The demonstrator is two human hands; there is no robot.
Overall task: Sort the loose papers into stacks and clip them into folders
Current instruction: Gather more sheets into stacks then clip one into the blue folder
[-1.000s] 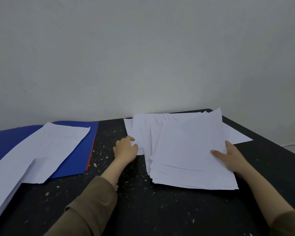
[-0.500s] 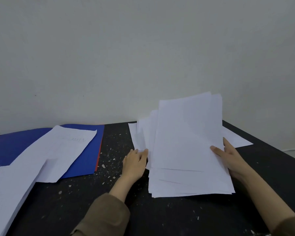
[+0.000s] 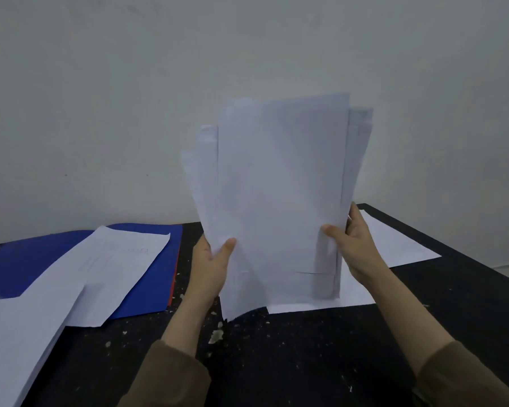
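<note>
Clearly squaring step: left hand [image 3: 210, 267] and right hand [image 3: 356, 248] gripped uneven paper sheaf [image 3: 279, 195] upright above black table [image 3: 306, 362], thumbs in front. Next probably: tap edges flush, then blue folder [image 3: 21, 265].

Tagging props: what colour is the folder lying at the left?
Blue folder, with a thin red edge along its right side; head view.

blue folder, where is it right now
In the head view the blue folder lies open on the left side of the black table, by the wall, partly under loose white sheets and left of the left hand.
</note>
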